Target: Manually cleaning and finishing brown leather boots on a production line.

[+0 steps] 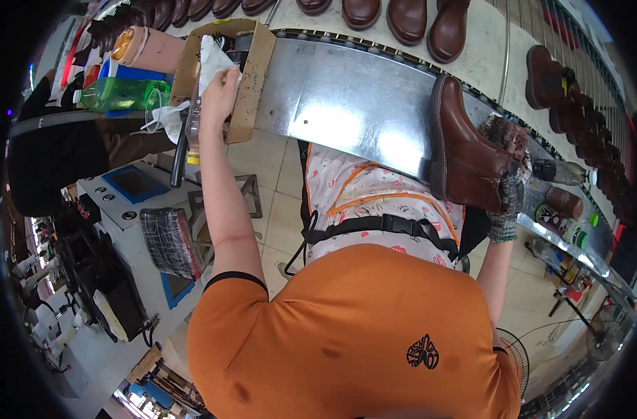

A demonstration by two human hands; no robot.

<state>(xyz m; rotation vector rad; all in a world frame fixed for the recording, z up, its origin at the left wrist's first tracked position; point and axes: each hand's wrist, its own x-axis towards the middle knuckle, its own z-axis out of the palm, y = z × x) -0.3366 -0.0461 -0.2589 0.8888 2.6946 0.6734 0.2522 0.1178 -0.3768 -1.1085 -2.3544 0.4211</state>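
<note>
L hand (219, 96) in carton (254, 84), at white cloth (212, 57); fingertips hidden, can't tell if clamped. Carton scribble illegible. Orange shirt (339, 314): dark heart-shaped lettering print. Boot (464, 143) at metal plate's (353, 98) R end, clamped at shaft by gloved R hand (510, 195), fingers partly hidden; stained brown bit alongside unclear.

Carton (253, 87) left of boot (465, 150)

Glossy leather boot (464, 150), shiny metal tabletop (346, 91)

Footwear workshop; rows of brown boots (406, 21); grey machine (116, 218) nearby
</note>
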